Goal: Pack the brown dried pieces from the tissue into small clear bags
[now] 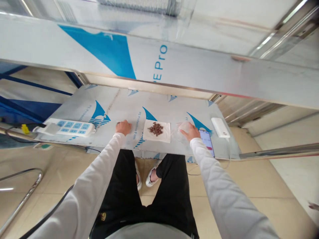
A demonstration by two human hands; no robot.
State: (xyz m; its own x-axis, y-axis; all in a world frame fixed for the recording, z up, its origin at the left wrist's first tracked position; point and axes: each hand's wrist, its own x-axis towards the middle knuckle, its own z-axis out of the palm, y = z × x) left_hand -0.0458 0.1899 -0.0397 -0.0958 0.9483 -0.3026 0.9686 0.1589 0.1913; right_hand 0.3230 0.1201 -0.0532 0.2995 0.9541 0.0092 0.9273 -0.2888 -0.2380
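Between my hands, a white square of paper lies flat on the film-covered shelf. A heap of small dark brown screw-like pieces sits in the middle of the paper. My left hand rests on the shelf to the left of the paper, its fingers curled; whatever they hold, if anything, is too small to make out. To the right of the paper, my right hand is closed on a clear plastic bag, with thumb and forefinger at its right side.
A phone with a lit screen lies just right of my right hand. Beyond it is a white power bank with a cable. A white power strip lies at the left. An upper shelf edge crosses in front.
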